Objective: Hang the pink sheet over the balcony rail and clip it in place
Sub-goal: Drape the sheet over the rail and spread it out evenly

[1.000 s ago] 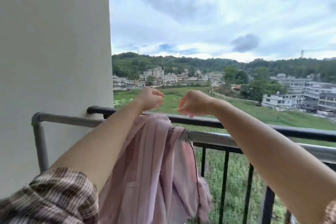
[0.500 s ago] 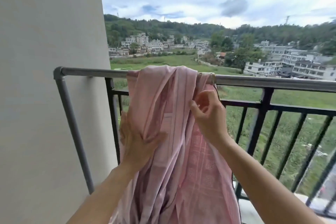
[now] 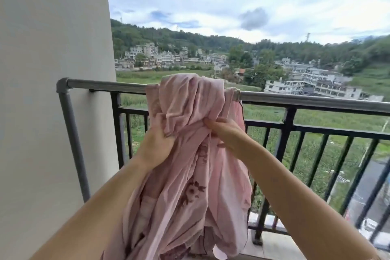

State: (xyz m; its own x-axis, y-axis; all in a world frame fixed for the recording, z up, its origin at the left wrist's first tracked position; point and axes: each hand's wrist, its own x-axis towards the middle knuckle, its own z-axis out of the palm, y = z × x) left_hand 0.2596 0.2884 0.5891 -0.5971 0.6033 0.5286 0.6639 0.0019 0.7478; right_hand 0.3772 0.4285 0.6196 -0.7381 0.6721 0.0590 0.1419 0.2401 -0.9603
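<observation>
Cloth like this looks thin, soft and light, and it keeps no shape of its own. The pink sheet (image 3: 190, 175) lies over the grey balcony rail (image 3: 306, 101) in one thick hump, not far from where the rail turns down beside the wall (image 3: 52, 48). Most of it hangs on the near side, falling in loose folds between the person's forearms towards the floor, in front of the black railing (image 3: 291, 126).

Both hands are in the cloth just below the rail. The left hand (image 3: 156, 145) has its fingers curled round a fistful of folds. The right hand (image 3: 223, 131) reaches across with its fingers laid out longer, their tips tucked into the gathers and pinching them. The two hands are close together.

At the right edge of the hump a small pale piece (image 3: 238, 94) sits on the rail. It may be a clip, but I cannot tell.

I would judge the sheet easy to lift and hard to control. The rail is a smooth metal tube, so the cloth will likely slide on it, and with so much weight on the near side it could slip off inward. A gust could catch it too.

Holding it by the middle of the bunch only moves the lump about. Better to find a hem or corner with each hand and draw them apart along the rail, so the sheet spreads flat. Clips would grip best where the cloth folds over the tube.
</observation>
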